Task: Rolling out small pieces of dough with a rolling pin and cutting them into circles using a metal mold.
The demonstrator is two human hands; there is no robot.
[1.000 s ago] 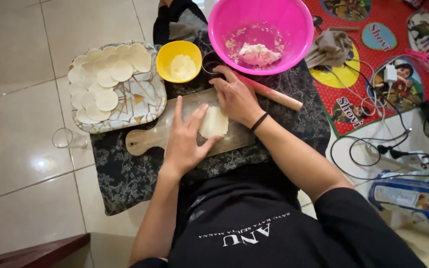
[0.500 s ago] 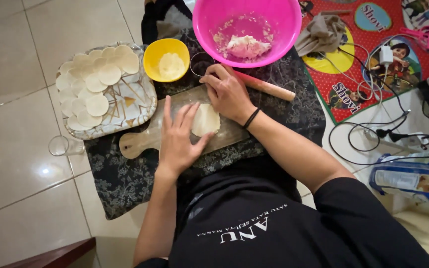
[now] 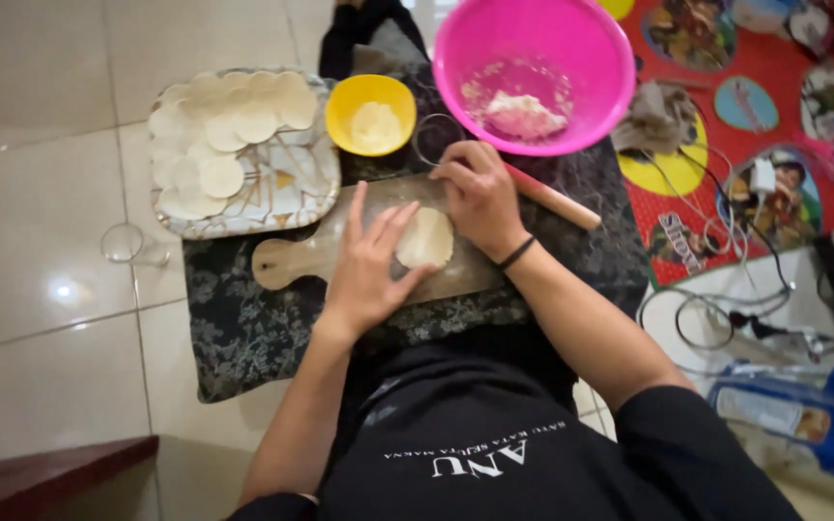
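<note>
Left of the wooden paddle-shaped cutting board (image 3: 287,260): small clear glass (image 3: 124,245) on the tile floor, well apart. Up-left of the board: patterned rectangular tray (image 3: 313,188) with a pile of thin pale cut dough rounds (image 3: 224,135). Just above the board: small yellow bowl of white flour (image 3: 371,111), and beside it a thin metal ring cutter (image 3: 434,141).

The board lies on a dark floral cloth (image 3: 234,338). Left hand (image 3: 369,270) rests flat on the board, fingers spread apart, thumb touching the lower edge of the flat pale dough disc (image 3: 425,239). The disc lies mid-board, between the two hands. Right hand (image 3: 480,193) sits at the disc's upper right edge, fingers curled together; cannot tell whether they pinch the dough or only press it.

Right of the board: wooden rolling pin (image 3: 557,205), partly under the right hand. Above that, a big pink plastic bowl (image 3: 586,58) holding a dough lump (image 3: 523,114). Far right: tangled cables (image 3: 707,309), blue packet (image 3: 789,415).

Step, judged: shaping or positioning one rolled disc on the board. The sheet looks thin and soft, so any lift calls for support under it and a light touch, or it may stretch or tear.
</note>
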